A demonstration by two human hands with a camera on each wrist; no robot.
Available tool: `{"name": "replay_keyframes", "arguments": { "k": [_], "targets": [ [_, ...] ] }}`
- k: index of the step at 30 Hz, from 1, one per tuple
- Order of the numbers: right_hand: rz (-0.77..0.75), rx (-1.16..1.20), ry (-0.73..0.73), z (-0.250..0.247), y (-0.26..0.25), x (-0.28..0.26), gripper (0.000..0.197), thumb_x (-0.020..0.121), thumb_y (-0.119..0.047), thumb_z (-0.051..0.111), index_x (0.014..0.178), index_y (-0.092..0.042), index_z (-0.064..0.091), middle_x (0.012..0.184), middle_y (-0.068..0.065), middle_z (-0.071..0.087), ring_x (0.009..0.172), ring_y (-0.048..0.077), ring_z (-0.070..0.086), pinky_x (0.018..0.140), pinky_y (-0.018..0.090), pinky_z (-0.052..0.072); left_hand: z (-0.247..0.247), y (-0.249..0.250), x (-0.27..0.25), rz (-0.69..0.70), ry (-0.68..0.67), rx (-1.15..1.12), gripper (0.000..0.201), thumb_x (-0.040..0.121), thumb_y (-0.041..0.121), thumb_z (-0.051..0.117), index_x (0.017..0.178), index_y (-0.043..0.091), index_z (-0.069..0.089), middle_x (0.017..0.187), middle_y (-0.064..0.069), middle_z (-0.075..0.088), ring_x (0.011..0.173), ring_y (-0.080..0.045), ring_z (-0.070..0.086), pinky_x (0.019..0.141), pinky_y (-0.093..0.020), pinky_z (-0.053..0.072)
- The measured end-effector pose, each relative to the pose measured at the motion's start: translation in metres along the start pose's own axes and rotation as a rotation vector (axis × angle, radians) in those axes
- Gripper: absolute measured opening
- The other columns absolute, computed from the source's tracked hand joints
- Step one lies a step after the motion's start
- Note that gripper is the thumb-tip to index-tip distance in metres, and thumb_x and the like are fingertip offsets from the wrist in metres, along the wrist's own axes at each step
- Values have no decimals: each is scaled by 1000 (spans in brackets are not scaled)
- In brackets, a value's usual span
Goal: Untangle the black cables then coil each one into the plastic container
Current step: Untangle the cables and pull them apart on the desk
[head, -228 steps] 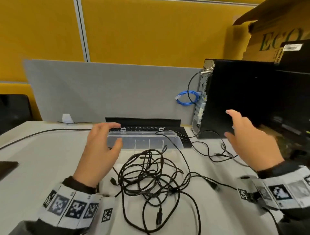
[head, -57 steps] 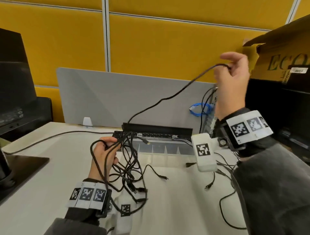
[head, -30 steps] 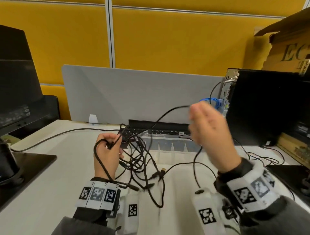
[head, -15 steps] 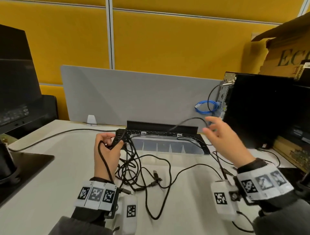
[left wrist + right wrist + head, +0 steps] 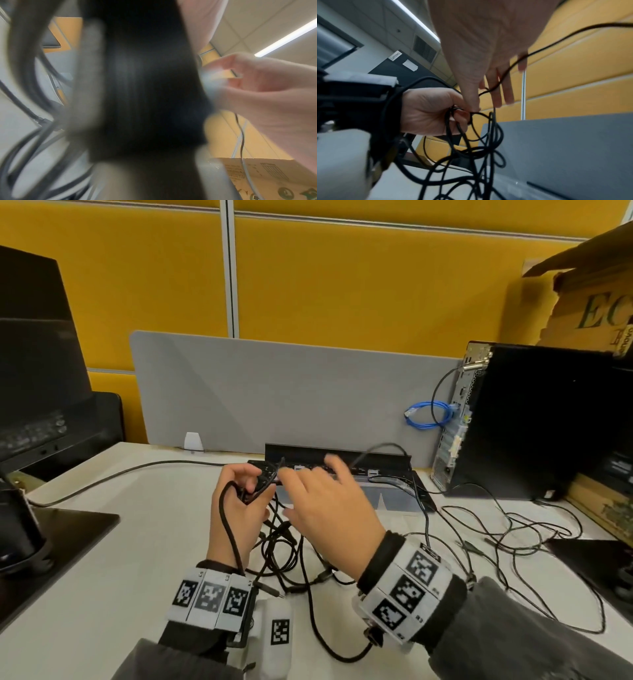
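Note:
My left hand (image 5: 245, 491) is held above the white table and grips a bunch of tangled black cables (image 5: 291, 553), whose loops hang down onto the table. One cable runs down over its wrist. My right hand (image 5: 318, 491) is beside it with straight, spread fingers. In the right wrist view its thumb (image 5: 473, 104) touches the cable loops (image 5: 479, 135) at the left hand (image 5: 428, 112), and one thin cable (image 5: 539, 50) runs across its fingers. The clear plastic container (image 5: 397, 499) lies just behind the hands, partly hidden. The left wrist view is mostly blurred.
A black keyboard (image 5: 373, 465) and a grey divider (image 5: 291, 392) stand behind the container. At the right are a black PC tower (image 5: 531, 422), a blue cable (image 5: 428, 414) and loose thin cables (image 5: 496, 525). A monitor base (image 5: 58, 529) sits at the left.
My right hand came down from holding a cable up high, then moved left from the container's right end to my left hand. The left hand kept its grip on the bunch.

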State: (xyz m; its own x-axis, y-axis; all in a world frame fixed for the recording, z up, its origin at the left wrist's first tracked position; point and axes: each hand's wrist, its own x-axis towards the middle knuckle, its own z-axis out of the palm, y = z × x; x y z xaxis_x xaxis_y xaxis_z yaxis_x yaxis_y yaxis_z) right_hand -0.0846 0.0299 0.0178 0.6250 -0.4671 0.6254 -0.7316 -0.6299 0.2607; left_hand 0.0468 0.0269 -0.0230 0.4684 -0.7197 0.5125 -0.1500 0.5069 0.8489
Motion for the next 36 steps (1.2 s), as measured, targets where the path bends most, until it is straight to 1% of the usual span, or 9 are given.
{"name": "replay_keyframes", "arguments": {
  "k": [5, 7, 13, 19, 24, 29, 32, 34, 36],
  "targets": [
    [164, 463, -196, -17, 22, 10, 21, 95, -38, 46, 85, -23, 57, 74, -7, 58, 70, 9, 53, 71, 28, 41, -1, 4, 1, -44, -12, -65, 39, 79, -16, 55, 84, 22, 51, 79, -2, 42, 68, -25, 46, 45, -16, 43],
    [234, 700, -56, -33, 39, 11, 25, 96, -33, 47, 74, -23, 55, 58, -11, 48, 54, 1, 45, 59, 14, 37, -3, 3, 3, -104, 8, -105, 33, 82, -12, 54, 85, 20, 52, 86, -9, 44, 68, -23, 47, 44, -14, 42],
    [366, 918, 403, -66, 69, 11, 28, 98, -21, 44, 81, -7, 60, 57, -1, 41, 52, 7, 33, 52, 20, 28, -3, 8, 1, -131, -1, -98, 11, 86, 14, 63, 94, 13, 56, 81, -3, 52, 55, -7, 50, 45, -15, 46],
    [458, 974, 534, -54, 82, 4, 27, 98, -26, 42, 80, -15, 58, 46, -13, 33, 45, 7, 25, 47, 20, 21, -1, 12, -4, -125, -203, 185, 14, 80, 30, 70, 68, 22, 69, 72, -4, 65, 70, -4, 57, 66, -18, 43],
    [507, 885, 278, -50, 86, -11, 26, 99, -23, 40, 89, -15, 63, 51, -8, 38, 45, 5, 34, 47, 19, 30, 6, 7, -8, -207, -298, 229, 26, 91, 31, 55, 71, 19, 67, 82, 3, 68, 81, -4, 60, 71, -20, 40],
    [776, 1351, -114, -35, 83, -30, 45, 99, -37, 35, 81, -13, 68, 56, -1, 50, 38, 6, 30, 37, 19, 22, 15, 5, -12, -292, -251, 18, 29, 95, 23, 50, 71, 13, 63, 76, -11, 58, 71, -22, 59, 82, -45, 52],
    [883, 1337, -277, -18, 72, -38, 27, 95, -36, 47, 91, -15, 63, 57, -7, 49, 35, 5, 29, 36, 18, 21, 20, 7, -15, -272, -226, -36, 29, 96, 23, 46, 74, 11, 61, 83, -14, 58, 71, -20, 63, 77, -36, 56],
    [830, 1220, -382, -9, 63, -43, 16, 94, -33, 50, 95, -20, 59, 63, -9, 48, 33, 0, 37, 35, 12, 25, 22, 7, -16, -229, -204, -61, 29, 97, 23, 43, 76, 11, 60, 84, -15, 59, 80, -28, 64, 66, -20, 53],
    [759, 1150, -403, -2, 56, -45, 12, 95, -32, 49, 92, -24, 58, 73, -7, 55, 37, -7, 45, 34, 7, 29, 23, 5, -17, -205, -170, -62, 30, 97, 25, 42, 76, 15, 61, 82, -9, 62, 88, -34, 65, 69, -19, 51]
  ]
}}
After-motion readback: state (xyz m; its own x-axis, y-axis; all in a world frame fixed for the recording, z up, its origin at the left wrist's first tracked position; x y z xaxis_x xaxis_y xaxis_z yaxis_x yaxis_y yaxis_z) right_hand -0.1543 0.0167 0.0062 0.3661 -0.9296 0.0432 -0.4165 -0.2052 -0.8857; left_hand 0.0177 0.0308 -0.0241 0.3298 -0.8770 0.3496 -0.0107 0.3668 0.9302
